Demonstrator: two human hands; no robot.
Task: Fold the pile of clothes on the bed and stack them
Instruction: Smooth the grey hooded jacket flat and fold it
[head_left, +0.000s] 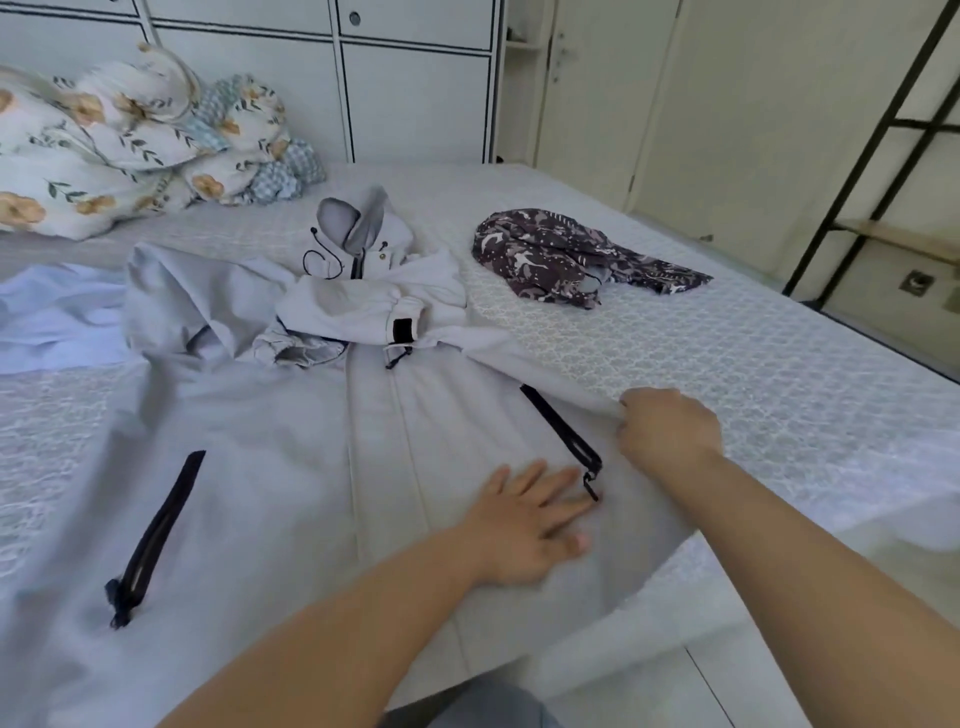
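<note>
Step in hand: first fold of grey hooded jacket, spread front-up across bed, zip shut, both sleeves already crossed over chest.
Right hand: fingers closed, pinching jacket's right side edge, lifted slightly off mattress.
Left hand: flat, fingers spread, pressing front panel just beside right pocket zip; gripping nothing.
Judgement: left palm marks fold line; next move calls for carrying pinched edge inward over that line without dragging the body, then same for left side.
Remaining: dark patterned garment crumpled, well apart toward far right; pale blue cloth at left edge. No stack yet.
Containers: none in view. Floral bedding heaped at head of bed.
</note>
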